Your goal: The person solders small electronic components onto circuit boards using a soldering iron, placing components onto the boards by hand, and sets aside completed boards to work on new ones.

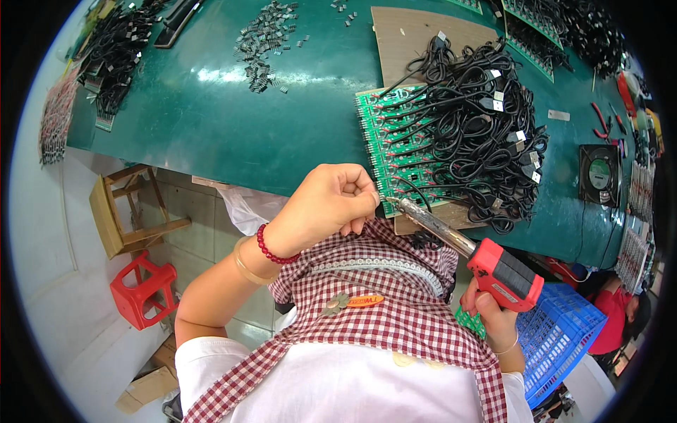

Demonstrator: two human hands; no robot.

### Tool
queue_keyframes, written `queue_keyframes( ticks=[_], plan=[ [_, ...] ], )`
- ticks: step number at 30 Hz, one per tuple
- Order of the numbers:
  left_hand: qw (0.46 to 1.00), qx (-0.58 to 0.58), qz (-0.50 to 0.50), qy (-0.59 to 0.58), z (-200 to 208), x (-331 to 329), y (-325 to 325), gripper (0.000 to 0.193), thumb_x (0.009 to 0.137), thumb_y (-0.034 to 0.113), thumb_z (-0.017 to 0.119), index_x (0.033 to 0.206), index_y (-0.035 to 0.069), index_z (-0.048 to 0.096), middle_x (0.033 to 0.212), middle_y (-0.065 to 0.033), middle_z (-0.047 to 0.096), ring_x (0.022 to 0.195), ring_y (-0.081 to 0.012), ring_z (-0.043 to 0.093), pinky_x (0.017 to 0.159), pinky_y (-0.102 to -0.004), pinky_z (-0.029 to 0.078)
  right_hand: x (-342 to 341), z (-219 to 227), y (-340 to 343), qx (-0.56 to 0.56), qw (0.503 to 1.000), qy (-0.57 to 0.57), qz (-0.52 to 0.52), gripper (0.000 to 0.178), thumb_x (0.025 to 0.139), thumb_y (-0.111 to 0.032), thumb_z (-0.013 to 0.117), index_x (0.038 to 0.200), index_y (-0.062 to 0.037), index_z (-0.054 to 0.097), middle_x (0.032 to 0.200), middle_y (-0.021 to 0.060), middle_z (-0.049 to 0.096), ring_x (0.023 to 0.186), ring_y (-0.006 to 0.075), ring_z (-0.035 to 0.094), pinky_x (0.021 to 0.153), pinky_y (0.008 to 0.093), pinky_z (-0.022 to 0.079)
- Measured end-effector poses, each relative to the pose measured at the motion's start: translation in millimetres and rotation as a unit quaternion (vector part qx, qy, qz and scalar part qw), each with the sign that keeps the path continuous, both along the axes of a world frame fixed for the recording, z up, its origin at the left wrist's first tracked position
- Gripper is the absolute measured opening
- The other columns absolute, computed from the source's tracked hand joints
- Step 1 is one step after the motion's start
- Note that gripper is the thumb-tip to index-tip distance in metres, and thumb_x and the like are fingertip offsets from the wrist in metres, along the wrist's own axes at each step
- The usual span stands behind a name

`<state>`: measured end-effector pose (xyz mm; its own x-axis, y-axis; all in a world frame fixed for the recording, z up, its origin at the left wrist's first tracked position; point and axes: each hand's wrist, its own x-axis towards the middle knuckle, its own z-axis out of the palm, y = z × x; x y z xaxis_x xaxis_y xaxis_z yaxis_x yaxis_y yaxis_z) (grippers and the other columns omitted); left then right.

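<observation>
My right hand [493, 317] grips the handle of a red and black soldering gun [504, 275]. Its metal barrel slants up to the left, with the tip at the lower left corner of a green circuit board panel [395, 141]. Beside that same corner, my left hand [335, 201] is closed in a pinch. Whatever sits between its fingertips is too small to make out. Black USB cables [479, 141] run from the panel into a thick tangle on its right. Small pins line the panel's left edge.
A brown board [409, 32] lies under the panel on the green table [296, 134]. Small dark parts [264, 49] are scattered farther back. A black fan [599, 175] and red pliers [599, 121] lie right. A blue crate [560, 331] and red stool [143, 289] stand below the tabletop.
</observation>
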<state>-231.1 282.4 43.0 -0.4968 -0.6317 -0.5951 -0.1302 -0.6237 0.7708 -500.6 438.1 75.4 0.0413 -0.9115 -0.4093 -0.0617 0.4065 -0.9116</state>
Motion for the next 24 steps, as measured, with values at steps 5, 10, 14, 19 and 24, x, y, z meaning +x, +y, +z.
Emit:
queue_keyframes(
  ticks=[5,10,14,19,24],
  plan=[
    [1.0,0.006,0.001,0.003,0.5,-0.3,-0.5,0.01,0.086,0.009,0.056,0.081,0.001,0.055,0.068,-0.0033,0.059,0.052,-0.0045,0.052,0.045,-0.0174,0.039,0.7,4.0,0.1,-0.011,1.0,0.029,-0.003,0.055,0.083,-0.033,0.063,0.119,0.0038,0.044,0.059,0.0063,0.051,0.047,0.0122,0.045,0.047,0.0276,0.041],
    [1.0,-0.002,-0.003,-0.004,2.7,-0.6,-0.6,0.01,0.086,0.01,0.056,0.08,0.001,0.055,0.067,-0.0027,0.058,0.053,-0.0043,0.052,0.045,-0.0172,0.039,-2.6,2.9,3.8,-0.008,0.999,0.043,0.008,0.054,0.083,-0.034,0.064,0.116,0.0039,0.045,0.058,0.0065,0.05,0.046,0.0127,0.045,0.046,0.0279,0.041],
    [1.0,-0.002,-0.003,-0.006,2.1,-0.4,-0.2,0.01,0.086,0.01,0.056,0.081,0.001,0.055,0.067,-0.0029,0.059,0.053,-0.0044,0.052,0.045,-0.0174,0.039,-0.4,6.7,1.9,-0.01,1.0,0.004,-0.029,0.051,0.082,-0.035,0.064,0.113,0.0027,0.047,0.057,0.0067,0.05,0.045,0.0127,0.044,0.046,0.0279,0.04],
    [1.0,0.009,-0.002,-0.007,2.0,-0.4,-0.6,0.01,0.086,0.01,0.057,0.081,0.001,0.055,0.069,-0.0033,0.059,0.053,-0.0047,0.052,0.045,-0.0176,0.04,-0.9,3.7,2.6,-0.007,1.0,0.009,-0.02,0.05,0.082,-0.035,0.064,0.112,0.0021,0.047,0.057,0.0065,0.05,0.045,0.0127,0.044,0.045,0.028,0.039],
    [1.0,0.007,-0.004,-0.002,2.7,1.7,-0.8,0.011,0.086,0.01,0.058,0.082,0.0,0.056,0.069,-0.0033,0.059,0.053,-0.0048,0.053,0.045,-0.0177,0.04,-1.1,1.9,1.9,-0.026,0.999,0.02,-0.029,0.048,0.083,-0.033,0.063,0.111,0.0029,0.047,0.056,0.0063,0.049,0.044,0.0128,0.044,0.045,0.028,0.04]
  ],
)
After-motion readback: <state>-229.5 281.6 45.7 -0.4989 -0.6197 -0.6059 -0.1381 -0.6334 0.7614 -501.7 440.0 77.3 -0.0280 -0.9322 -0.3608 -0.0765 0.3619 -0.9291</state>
